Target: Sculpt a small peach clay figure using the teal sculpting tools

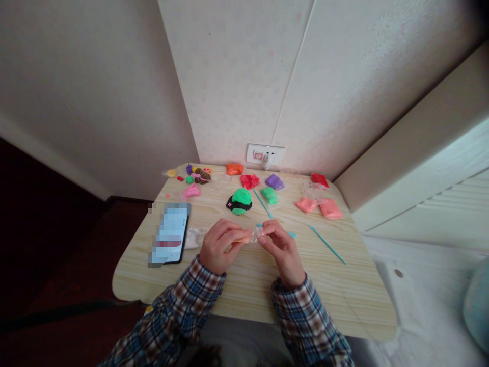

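Note:
Over the middle of the table (244, 290), my left hand (220, 245) and my right hand (282, 251) are both closed in a pinch. Between them is a small clear plastic wrapper (256, 235), gripped at either end by the fingertips. Whatever else lies inside the left fingers is hidden. Just beyond my hands sits a rounded green clay figure (241, 196) with a black band and a small pink mark on it. A blue modelling tool (292, 235) is partly covered by my right hand.
A phone (173, 232) lies at the left beside a white packet (193, 238). Blue stick tools (327, 244) rest at the right. Along the back are an orange packet (234, 169), a purple packet (274, 181), coral packets (330, 209) and small clay pieces (202, 176). A wall socket (265, 154) sits behind.

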Demonstrator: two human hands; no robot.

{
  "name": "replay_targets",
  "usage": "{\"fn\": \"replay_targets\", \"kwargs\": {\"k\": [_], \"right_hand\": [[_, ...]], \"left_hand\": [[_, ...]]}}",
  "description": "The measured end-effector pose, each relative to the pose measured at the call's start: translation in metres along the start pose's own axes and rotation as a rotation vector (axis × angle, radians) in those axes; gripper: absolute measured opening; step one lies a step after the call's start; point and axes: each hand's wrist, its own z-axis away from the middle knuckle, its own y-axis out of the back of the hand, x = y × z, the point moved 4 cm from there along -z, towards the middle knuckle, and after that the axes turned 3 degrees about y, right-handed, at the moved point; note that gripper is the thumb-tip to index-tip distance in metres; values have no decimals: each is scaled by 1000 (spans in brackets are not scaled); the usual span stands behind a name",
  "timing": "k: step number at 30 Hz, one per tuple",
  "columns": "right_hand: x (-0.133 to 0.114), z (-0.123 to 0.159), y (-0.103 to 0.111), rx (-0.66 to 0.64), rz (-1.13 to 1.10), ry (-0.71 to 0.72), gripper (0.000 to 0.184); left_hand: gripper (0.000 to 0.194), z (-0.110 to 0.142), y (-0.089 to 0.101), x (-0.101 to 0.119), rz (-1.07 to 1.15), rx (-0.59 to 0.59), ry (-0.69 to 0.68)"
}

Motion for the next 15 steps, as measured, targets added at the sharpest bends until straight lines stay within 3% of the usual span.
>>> {"fn": "replay_targets", "kwargs": {"k": [9,15], "right_hand": [[5,2,2,12,-13,11,6],[7,2,6,31,-26,29,19]], "left_hand": [[12,0,1,0,45,-17,24],[10,-2,3,1,66,-23,44]]}}
